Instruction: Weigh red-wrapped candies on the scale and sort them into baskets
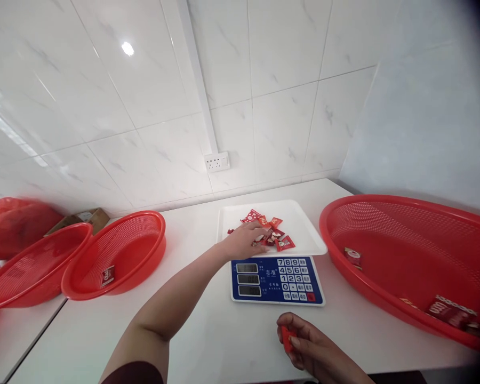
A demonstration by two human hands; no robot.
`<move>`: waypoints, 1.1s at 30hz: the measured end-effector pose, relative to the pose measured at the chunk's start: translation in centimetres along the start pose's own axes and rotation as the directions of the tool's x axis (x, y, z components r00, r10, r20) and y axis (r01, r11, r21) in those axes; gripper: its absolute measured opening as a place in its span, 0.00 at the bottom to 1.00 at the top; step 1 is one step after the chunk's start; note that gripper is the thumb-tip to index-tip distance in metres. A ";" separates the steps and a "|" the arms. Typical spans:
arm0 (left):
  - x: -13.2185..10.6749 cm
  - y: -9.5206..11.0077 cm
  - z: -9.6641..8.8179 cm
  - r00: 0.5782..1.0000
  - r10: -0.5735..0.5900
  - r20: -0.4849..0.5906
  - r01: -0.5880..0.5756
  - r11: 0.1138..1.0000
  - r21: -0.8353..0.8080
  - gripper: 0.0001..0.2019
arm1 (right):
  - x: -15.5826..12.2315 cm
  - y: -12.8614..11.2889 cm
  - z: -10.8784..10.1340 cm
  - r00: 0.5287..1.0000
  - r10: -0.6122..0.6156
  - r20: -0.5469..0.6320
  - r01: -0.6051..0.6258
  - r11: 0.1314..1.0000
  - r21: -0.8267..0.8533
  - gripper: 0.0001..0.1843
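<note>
My left hand (244, 240) reaches out over the white tray (304, 234) of a blue-faced weighing scale (278, 280). Its fingers lie on a small pile of red wrapped candies (274, 234) on the tray; whether they grip one is hidden. My right hand (312, 349) rests near the table's front edge below the scale, fingers curled round a small red candy (287, 337).
A large red mesh basket (408, 234) at the right holds a few candies. Two red baskets (120, 250) stand at the left, one with a single candy. A cardboard box (84, 217) and a red bag (12, 224) sit behind them. A wall socket (217, 161) is above the scale.
</note>
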State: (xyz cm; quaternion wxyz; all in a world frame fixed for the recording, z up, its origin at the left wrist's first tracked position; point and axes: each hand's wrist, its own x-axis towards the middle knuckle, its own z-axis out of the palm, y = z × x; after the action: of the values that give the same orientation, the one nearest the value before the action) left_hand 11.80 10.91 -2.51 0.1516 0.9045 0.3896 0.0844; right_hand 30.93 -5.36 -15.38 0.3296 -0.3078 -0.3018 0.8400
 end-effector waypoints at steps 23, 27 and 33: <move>4.0 0.4 0.6 0.974 -0.071 0.215 0.055 0.995 0.081 0.32 | -0.3 -0.8 0.5 0.999 0.023 0.023 -0.024 0.999 0.029 0.19; 2.7 0.3 -0.3 0.971 -0.104 0.215 0.089 0.993 0.075 0.30 | -0.2 -0.4 0.2 1.000 0.015 0.018 -0.016 0.999 0.028 0.20; 2.5 -1.4 -1.3 0.975 -0.198 0.103 0.196 0.980 0.030 0.35 | -0.2 -0.5 0.0 0.998 0.061 0.019 -0.062 0.998 0.013 0.20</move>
State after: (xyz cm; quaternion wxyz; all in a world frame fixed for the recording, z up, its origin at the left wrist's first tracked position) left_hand 12.16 13.91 -1.64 0.1707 0.8660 0.4697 0.0172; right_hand 31.26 -5.25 -14.98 0.3030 -0.3067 -0.2894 0.8546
